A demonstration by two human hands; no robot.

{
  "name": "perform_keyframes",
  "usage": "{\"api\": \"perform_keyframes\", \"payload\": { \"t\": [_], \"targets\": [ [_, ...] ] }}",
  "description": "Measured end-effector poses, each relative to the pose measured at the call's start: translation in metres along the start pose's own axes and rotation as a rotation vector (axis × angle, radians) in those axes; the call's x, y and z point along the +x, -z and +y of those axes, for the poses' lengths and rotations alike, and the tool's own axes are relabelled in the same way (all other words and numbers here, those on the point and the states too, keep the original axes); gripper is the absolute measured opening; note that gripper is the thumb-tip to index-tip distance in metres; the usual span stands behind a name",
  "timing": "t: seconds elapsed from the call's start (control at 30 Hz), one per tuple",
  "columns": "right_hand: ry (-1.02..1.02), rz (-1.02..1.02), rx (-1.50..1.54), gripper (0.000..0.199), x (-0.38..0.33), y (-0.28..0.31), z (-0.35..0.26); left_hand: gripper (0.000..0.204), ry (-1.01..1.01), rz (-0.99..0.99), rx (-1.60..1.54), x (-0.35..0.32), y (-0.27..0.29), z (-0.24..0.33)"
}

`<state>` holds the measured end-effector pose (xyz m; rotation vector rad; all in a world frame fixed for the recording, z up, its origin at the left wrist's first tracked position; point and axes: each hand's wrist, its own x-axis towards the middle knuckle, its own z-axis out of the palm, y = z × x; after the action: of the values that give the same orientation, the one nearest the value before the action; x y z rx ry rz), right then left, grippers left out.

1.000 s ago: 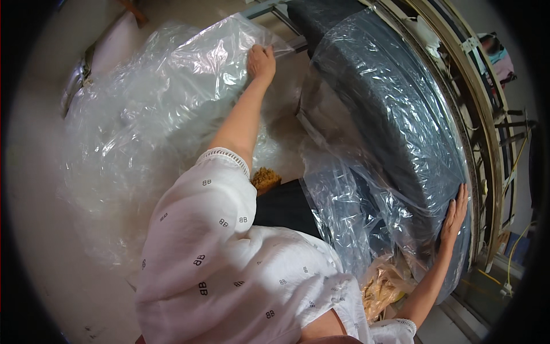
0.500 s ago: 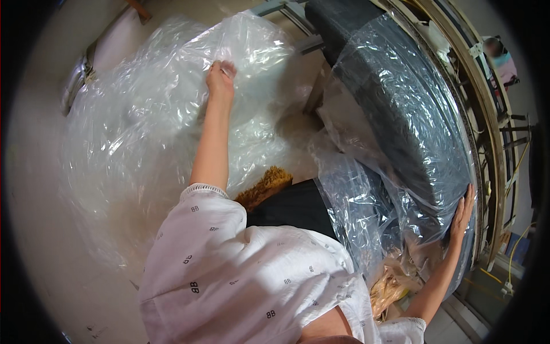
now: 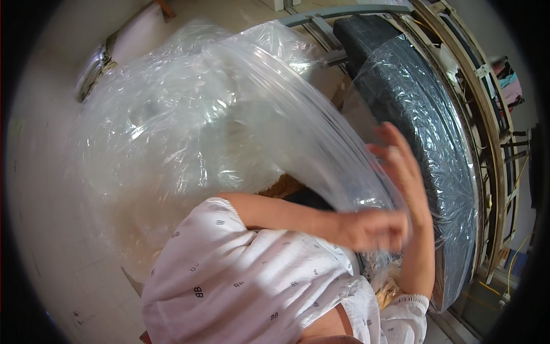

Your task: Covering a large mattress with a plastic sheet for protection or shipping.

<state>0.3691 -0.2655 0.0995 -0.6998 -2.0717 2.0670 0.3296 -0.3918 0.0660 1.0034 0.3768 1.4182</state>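
Note:
A large clear plastic sheet point(image 3: 154, 114) lies billowed and crumpled on the left. Gathered folds of it stretch down to the right toward my hands. My left hand point(image 3: 375, 229), blurred by motion, is closed on these folds in front of my body. Just above it, my right hand point(image 3: 398, 160) is raised beside the stretched film, fingers apart and smeared. Whether its fingertips touch the film is hard to see. To the right runs a long dark grey padded-looking piece point(image 3: 366, 40), its nearer part covered in shiny clear plastic point(image 3: 450, 172).
A wooden and metal frame point(image 3: 492, 114) curves along the right, with yellow cords point(image 3: 518, 246) near it. A grey metal bar point(image 3: 349, 14) crosses the top. Brown fuzzy material point(image 3: 283, 186) shows under the film; tan crumpled material point(image 3: 389, 289) lies by my right arm.
My left hand has swept from the upper middle down to the right, drawing plastic with it. My right hand has left the dark piece's edge and risen toward the film.

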Motion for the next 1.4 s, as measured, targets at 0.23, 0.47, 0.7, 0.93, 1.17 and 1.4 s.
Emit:
{"api": "perform_keyframes", "payload": {
  "t": [0.23,0.47,0.7,0.93,1.17,1.4],
  "targets": [
    [0.008,-0.082,-0.082,0.032,-0.010,-0.002,-0.001,0.017,-0.061,0.101,0.760,-0.031,0.010,0.069],
    [0.179,-0.869,-0.086,0.018,-0.086,0.038,-0.046,0.018,0.125,0.763,1.524,-0.071,0.114,0.081],
    [0.145,0.084,-0.077,0.067,-0.020,0.019,-0.070,0.018,-0.518,0.289,1.303,0.003,0.008,0.042],
    [0.028,-0.252,-0.165,0.040,-0.067,0.012,-0.038,0.031,-0.243,-0.623,0.585,0.025,-0.100,0.002],
    [0.086,-0.198,-0.355,0.041,-0.173,0.011,0.009,0.042,0.228,-0.459,0.581,-0.044,-0.039,-0.024],
    [-0.106,0.464,-0.496,0.042,-0.326,0.026,0.041,0.047,0.530,-0.878,0.526,0.029,-0.068,-0.059]
  ]
}}
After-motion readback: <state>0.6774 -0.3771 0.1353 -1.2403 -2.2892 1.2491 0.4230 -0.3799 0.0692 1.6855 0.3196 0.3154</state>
